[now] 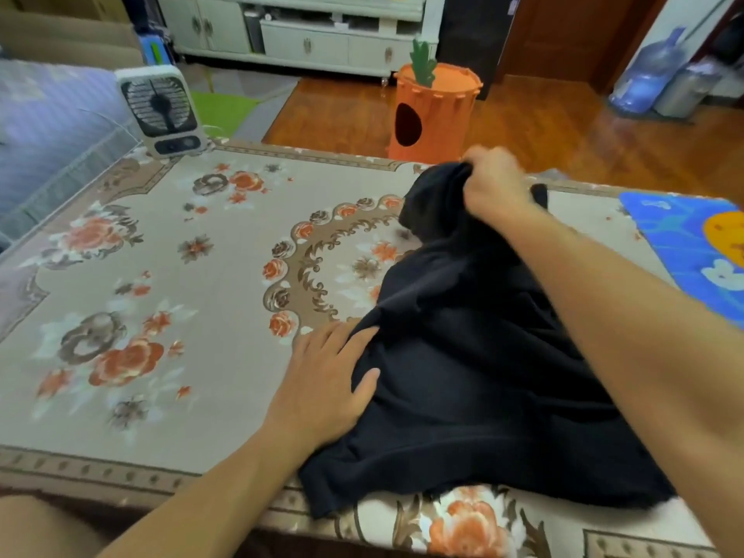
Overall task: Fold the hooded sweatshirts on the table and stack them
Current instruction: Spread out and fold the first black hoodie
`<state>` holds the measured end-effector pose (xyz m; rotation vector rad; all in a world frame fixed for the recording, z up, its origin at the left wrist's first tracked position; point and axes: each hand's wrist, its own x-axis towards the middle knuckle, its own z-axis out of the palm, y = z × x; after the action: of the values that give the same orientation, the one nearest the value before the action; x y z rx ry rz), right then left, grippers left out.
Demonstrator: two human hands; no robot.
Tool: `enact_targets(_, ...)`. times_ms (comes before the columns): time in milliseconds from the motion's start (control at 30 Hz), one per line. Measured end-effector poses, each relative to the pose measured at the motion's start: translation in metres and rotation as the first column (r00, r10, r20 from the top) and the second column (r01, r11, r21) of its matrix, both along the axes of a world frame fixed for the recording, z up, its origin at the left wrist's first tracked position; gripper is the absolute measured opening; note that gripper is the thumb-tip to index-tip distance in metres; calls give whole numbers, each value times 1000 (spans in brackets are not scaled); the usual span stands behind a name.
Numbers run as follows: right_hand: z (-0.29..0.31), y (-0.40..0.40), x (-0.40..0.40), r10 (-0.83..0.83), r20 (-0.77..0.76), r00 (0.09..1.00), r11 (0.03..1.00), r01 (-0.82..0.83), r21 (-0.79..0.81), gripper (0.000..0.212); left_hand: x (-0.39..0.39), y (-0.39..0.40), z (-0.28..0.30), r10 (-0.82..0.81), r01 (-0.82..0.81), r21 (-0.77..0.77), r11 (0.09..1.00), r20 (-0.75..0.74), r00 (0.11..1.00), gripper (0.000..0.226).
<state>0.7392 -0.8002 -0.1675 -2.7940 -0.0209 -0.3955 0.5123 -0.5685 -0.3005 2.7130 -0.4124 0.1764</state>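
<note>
Flowered cloth in beige, brown and orange covers the table point(169, 275), and on its right half, reaching to the near edge, lies a black sweatshirt point(475, 376), rumpled and spread with its bottom hem toward the person. The right hand point(493, 183) is at the far end of the garment, fingers curled round a bunch of the black fabric and lifting it off the cloth; the arm stretches across the sweatshirt from the lower right. The left hand point(330, 376) lies flat on the garment's left edge, fingers straight and close together, thumb set apart on the fabric, the fingertips reaching onto the tablecloth. Just right of the sweatshirt a blue mat point(684, 243) with an orange and white print lies on the table. At the far left corner stands a small white fan point(161, 110). Beyond the table, on the wooden floor, is an orange carrot-shaped bin point(435, 110), with white cabinets point(306, 38) behind it and a blue water bottle point(652, 70) at the far right.
</note>
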Motion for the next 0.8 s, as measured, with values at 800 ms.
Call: enact_targets(800,4,-163,-155,-141,-389,911,983,83,-161,75,-13,-40,65,21,-72,-377,923,-136,990,25)
